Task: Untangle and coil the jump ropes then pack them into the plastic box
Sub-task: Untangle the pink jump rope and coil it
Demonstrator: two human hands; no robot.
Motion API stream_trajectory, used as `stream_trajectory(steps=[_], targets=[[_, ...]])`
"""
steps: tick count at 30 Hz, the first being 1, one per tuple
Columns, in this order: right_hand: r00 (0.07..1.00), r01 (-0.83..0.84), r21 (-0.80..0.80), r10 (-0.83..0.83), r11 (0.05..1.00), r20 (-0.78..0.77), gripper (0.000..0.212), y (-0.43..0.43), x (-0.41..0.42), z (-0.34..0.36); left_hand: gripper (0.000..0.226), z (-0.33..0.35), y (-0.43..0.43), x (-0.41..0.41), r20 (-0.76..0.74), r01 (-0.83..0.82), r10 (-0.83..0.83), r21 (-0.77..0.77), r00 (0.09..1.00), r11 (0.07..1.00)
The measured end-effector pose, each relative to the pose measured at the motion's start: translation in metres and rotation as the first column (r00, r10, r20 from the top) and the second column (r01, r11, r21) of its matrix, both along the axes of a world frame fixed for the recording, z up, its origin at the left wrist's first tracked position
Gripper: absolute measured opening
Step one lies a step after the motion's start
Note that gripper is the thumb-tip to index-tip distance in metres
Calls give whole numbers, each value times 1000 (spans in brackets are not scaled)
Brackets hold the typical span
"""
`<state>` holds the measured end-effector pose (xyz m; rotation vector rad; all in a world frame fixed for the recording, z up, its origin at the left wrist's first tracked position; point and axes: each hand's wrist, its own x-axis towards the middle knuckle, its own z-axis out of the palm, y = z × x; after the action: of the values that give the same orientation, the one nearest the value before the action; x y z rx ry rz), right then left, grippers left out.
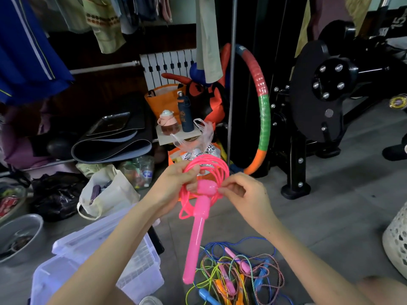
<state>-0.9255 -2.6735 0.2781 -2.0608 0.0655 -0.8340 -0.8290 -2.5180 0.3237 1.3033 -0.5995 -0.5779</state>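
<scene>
The clear plastic box (143, 260) stands on the grey floor (330, 194) at the near left, and a tangle of blue, green, yellow and braided jump ropes (237, 271) lies just to its right. Above them is the glossy pink plastic jump rope (203, 189). The left hand (176, 183) grips its coiled loops, the right hand (244, 192) pinches the cord beside the handle's round head, and the long handle hangs down.

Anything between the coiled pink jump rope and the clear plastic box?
Nothing separate shows. The left hand and right hand hold the coiled pink jump rope up beside the clear plastic box; only the left forearm crosses over it; its lid lies tilted at the far edge.
</scene>
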Motion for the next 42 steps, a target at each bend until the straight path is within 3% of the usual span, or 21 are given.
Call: stream_trajectory(steps=[2, 4, 6, 8, 11, 14, 16, 19, 22, 24, 26, 28, 34, 38, 42], targets=[[999, 46, 222, -43, 974, -18, 28, -2, 0, 7, 25, 5, -3, -6, -5, 55, -55, 2, 998, 998], [996, -72, 526, 89, 847, -6, 38, -13, 0, 14, 14, 11, -4, -8, -74, 111, -113, -33, 991, 993], [924, -301, 742, 376, 599, 71, 58, -28, -1, 19, 17, 15, -3, -5, -162, 189, -201, -87, 966, 978], [815, -398, 834, 564, 382, 131, 64, -32, 1, 22, 18, 17, -1, 0, -227, 259, -294, -172, 929, 951], [728, -459, 787, 683, 412, 67, 53, -26, 8, 19, 26, 18, -2, 4, -285, 314, -395, -291, 873, 904], [649, -494, 776, 760, 393, 29, 77, -21, 13, 13, 29, 21, -2, 6, -328, 306, -429, -366, 841, 879], [632, -536, 691, 773, 486, -53, 63, -19, 16, 13, 26, 22, -1, 9, -338, 303, -444, -395, 830, 867], [680, -518, 522, 696, 678, -229, 41, -19, 17, 13, 25, 23, 4, 16, -336, 296, -427, -375, 840, 878], [775, -412, 337, 520, 847, -360, 6, -35, 16, 12, 22, 24, 14, 23, -346, 147, -220, -224, 912, 963], [847, -312, 75, 313, 947, -431, 12, -47, 15, 11, 21, 21, 19, 26, -295, 31, -46, -56, 954, 998], [876, -260, -147, 168, 954, -453, 15, -55, 15, 8, 23, 15, 20, 26, -252, -28, 37, 39, 967, 999], [899, -200, -272, 66, 941, -434, 17, -62, 11, 5, 24, 7, 21, 27, -214, -82, 99, 84, 972, 993], [939, -44, -434, -112, 900, -326, 37, -73, -9, -4, 5, -10, 22, 26, -209, -109, 139, 150, 968, 983], [934, 10, -588, -218, 809, -284, 46, -54, -13, -13, 26, -15, 16, 19, -241, -121, 170, 204, 956, 971], [922, -1, -682, -264, 732, -284, 31, -43, -13, -7, 41, -16, 10, 12, -24, -49, 67, 443, 997, 895]])
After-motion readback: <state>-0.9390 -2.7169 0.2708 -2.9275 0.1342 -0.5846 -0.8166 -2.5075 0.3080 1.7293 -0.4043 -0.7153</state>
